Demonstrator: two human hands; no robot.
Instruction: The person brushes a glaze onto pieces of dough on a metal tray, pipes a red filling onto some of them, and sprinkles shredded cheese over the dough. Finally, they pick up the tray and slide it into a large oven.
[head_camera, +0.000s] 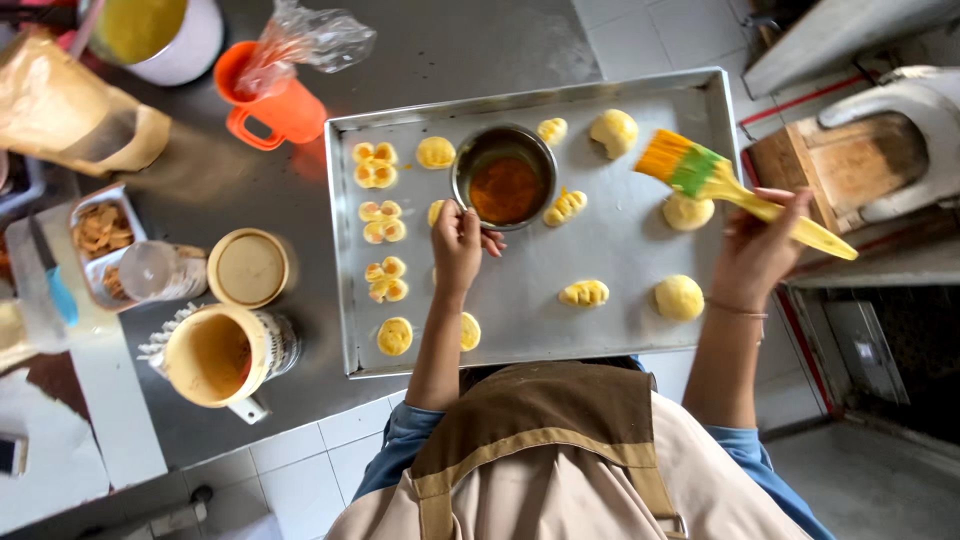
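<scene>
Pastry brush (735, 190), yellow handle, green band, orange-yellow bristles, held in the air over the right side of the baking tray (610, 255). Right hand (760, 245) closed around the handle, bristles pointing toward tray centre, above a round dough piece (688, 212).

Left hand (458, 245) over the tray's middle-left, fingers curled loosely, fingertips at the rim of the small metal bowl (503, 176); whether it grips the rim or only touches it, cannot tell. Bowl holds orange-brown liquid, sits on the tray near its far edge.

Tray: flower-shaped pastries (375, 165) in a column down the left side, plain round dough balls (679, 297) at right, scored pieces between.

Steel counter (200, 180), left of tray: orange plastic jug (275, 105) with a clear bag in it, yellow mug (215, 355), round yellow lid (250, 267), small tray of nuts (103, 230).
</scene>
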